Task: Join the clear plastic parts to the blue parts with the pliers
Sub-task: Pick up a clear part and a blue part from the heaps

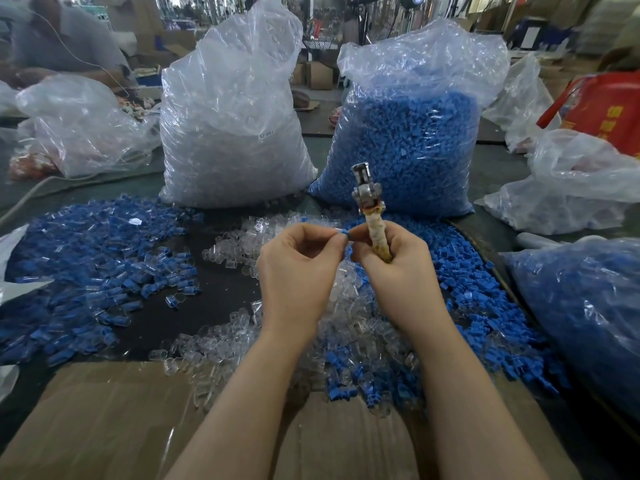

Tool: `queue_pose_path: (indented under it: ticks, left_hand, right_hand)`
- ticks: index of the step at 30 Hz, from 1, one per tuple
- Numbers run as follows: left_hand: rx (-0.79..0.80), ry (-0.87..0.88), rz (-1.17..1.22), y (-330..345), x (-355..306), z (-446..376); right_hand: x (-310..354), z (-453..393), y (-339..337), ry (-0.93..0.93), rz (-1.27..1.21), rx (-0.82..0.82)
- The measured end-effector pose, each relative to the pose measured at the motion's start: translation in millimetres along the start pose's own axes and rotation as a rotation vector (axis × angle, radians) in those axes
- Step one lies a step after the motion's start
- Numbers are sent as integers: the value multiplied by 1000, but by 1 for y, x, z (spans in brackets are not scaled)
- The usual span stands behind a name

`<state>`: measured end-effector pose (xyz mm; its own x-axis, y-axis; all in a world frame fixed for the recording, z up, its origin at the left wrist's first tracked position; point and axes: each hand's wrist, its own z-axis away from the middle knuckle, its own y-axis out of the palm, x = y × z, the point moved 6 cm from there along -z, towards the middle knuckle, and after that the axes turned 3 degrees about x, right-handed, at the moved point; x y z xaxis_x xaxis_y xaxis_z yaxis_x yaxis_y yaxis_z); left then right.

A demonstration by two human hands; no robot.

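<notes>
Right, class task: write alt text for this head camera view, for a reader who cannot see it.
A person's left hand and right hand pinch a small blue part between them, the right also holding pliers upright. Loose clear parts and blue parts cover the table, with a bag of clear parts and a bag of blue parts behind.

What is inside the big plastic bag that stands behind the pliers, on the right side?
The clear bag is packed with small blue parts, visible through its wall almost to the top. Its crumpled neck above them looks empty. Whatever lies deeper in the middle or at the bottom is covered by the outer parts.
</notes>
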<state>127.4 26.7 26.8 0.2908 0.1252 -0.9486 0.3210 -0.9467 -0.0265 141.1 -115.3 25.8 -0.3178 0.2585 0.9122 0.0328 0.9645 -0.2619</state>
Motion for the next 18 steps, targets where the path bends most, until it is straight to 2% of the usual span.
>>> queue_pose_path:
  ticks: [7, 12, 18]
  left_hand:
    - [-14, -69, 160, -7, 6, -6]
    - [-3, -47, 196, -7, 4, -7]
    - [19, -32, 216, -7, 4, -8]
  right_hand:
    - [-16, 2, -14, 131, 134, 174]
    - [-21, 4, -12, 166, 213, 317]
    - [-18, 6, -6, 165, 227, 367]
